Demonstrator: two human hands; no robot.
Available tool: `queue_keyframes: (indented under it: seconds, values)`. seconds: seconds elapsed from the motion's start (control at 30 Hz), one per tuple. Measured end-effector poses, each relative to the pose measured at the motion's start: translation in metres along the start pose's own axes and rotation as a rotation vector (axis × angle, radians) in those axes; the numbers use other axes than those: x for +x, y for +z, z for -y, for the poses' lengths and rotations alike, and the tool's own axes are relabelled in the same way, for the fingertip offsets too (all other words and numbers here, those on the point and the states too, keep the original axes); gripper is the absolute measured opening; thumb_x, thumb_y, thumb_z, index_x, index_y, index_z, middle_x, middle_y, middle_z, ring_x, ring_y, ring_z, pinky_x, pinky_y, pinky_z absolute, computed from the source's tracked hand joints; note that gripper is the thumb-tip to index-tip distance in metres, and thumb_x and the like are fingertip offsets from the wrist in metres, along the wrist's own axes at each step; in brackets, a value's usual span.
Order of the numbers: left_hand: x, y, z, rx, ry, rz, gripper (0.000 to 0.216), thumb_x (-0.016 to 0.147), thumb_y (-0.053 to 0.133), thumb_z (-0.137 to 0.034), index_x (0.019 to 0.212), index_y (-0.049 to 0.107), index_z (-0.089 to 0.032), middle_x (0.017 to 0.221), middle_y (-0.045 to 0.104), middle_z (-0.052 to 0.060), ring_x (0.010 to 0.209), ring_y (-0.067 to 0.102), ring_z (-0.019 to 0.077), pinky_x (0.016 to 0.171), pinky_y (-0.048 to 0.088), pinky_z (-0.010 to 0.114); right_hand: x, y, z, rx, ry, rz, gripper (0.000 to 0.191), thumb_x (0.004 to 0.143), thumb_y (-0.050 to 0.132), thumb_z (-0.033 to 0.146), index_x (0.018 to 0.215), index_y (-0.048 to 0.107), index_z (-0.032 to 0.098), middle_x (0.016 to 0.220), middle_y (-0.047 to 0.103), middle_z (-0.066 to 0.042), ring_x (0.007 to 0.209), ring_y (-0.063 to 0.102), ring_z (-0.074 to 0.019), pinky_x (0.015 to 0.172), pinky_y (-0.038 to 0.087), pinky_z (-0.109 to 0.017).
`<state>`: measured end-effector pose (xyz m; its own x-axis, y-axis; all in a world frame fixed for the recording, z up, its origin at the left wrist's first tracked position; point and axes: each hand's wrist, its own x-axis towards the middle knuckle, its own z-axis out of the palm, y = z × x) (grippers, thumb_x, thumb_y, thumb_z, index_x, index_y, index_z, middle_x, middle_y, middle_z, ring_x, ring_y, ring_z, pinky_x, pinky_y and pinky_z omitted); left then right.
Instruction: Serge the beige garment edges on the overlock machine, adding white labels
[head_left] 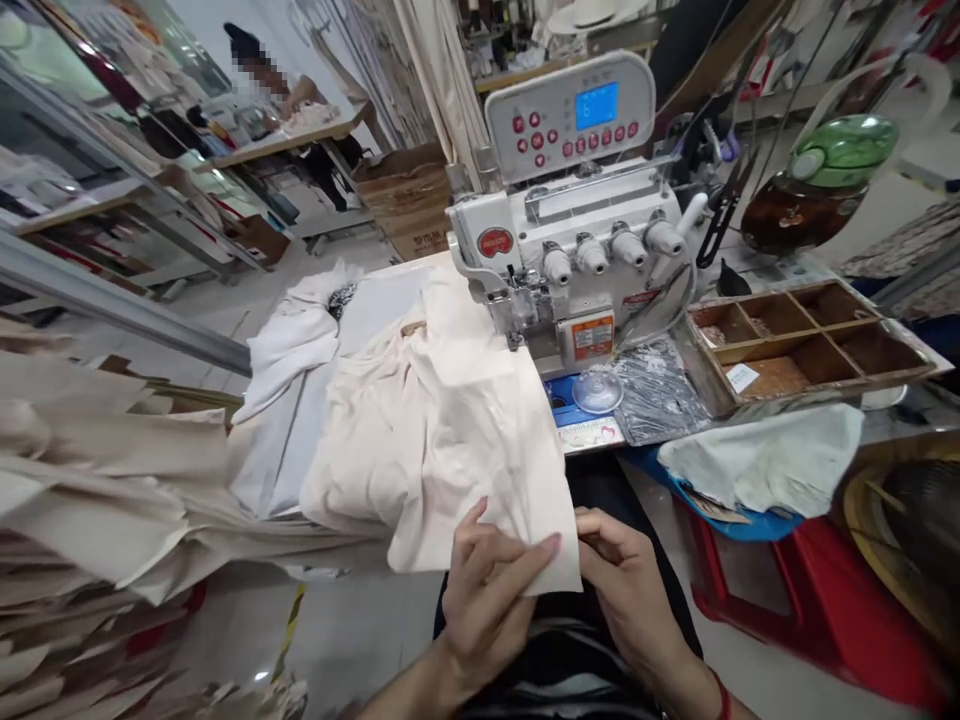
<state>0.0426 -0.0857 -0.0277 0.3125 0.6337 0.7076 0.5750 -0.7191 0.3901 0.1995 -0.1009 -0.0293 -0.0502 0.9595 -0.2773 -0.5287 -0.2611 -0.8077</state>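
Note:
A cream fabric piece (442, 420) lies bunched on the sewing table, running up to the needle area of a white overlock sewing machine (570, 250). Its near corner hangs over the table's front edge. My left hand (487, 590) pinches that corner, fingers on top of the cloth. My right hand (630, 590) grips the same edge from the right, its fingers curled behind the fabric.
A stack of cream cloth pieces (97, 500) fills the left side. White fabric (292, 340) lies further back on the table. A wooden divided tray (810, 340) sits right of the machine, a pale green cloth (765, 460) and red stool (810, 600) below it. A person works at a far bench.

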Motion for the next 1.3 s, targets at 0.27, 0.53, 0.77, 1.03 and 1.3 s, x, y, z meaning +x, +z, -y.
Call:
queue_keyframes:
  seconds: [0.27,0.53,0.77,1.03,1.3]
  values:
    - [-0.009,0.001,0.007,-0.125,-0.003,0.020,0.020,0.096,0.063,-0.013,0.107,0.075,-0.024,0.098,0.069,0.003,0.092,0.067,0.0145,0.098,0.056,0.036,-0.007,-0.003,-0.005,0.200,0.066,-0.072,0.045,0.064,0.095,0.024,0.097,0.064,0.021,0.063,0.067,0.006,0.059,0.059,-0.0102,0.064,0.048,-0.021]
    - [-0.017,0.011,0.004,-0.372,-0.170,-0.040,0.016,0.094,0.068,-0.015,0.106,0.075,-0.022,0.088,0.073,0.001,0.081,0.069,0.0138,0.087,0.057,0.032,0.011,-0.001,-0.010,0.337,0.066,0.054,0.023,0.074,0.087,0.036,0.076,0.075,0.017,0.081,0.070,-0.001,0.078,0.064,-0.0152,0.080,0.054,-0.027]
    - [-0.008,0.015,0.007,-0.545,-0.333,-0.192,0.011,0.096,0.066,-0.022,0.097,0.077,-0.021,0.080,0.073,0.002,0.077,0.069,0.0147,0.079,0.057,0.030,0.057,0.003,-0.025,0.376,0.063,0.095,0.042,0.071,0.083,0.060,0.078,0.066,0.023,0.068,0.067,0.002,0.062,0.061,-0.0157,0.059,0.051,-0.026]
    - [0.007,-0.010,0.019,-0.447,-0.204,-0.453,0.008,0.094,0.067,-0.023,0.095,0.075,-0.020,0.076,0.067,-0.001,0.073,0.062,0.0144,0.077,0.054,0.033,0.064,0.009,-0.036,0.132,-0.003,0.016,0.039,0.059,0.096,0.034,0.089,0.074,0.020,0.079,0.073,0.002,0.070,0.064,-0.0155,0.072,0.054,-0.028]
    - [0.008,-0.013,0.005,-0.085,0.194,0.019,0.018,0.095,0.059,-0.013,0.103,0.074,-0.020,0.088,0.069,0.005,0.085,0.066,0.0170,0.085,0.055,0.034,-0.007,-0.001,-0.003,-0.143,-0.164,0.025,0.025,0.072,0.091,0.039,0.064,0.077,0.019,0.072,0.065,-0.002,0.065,0.057,-0.0148,0.064,0.052,-0.026]
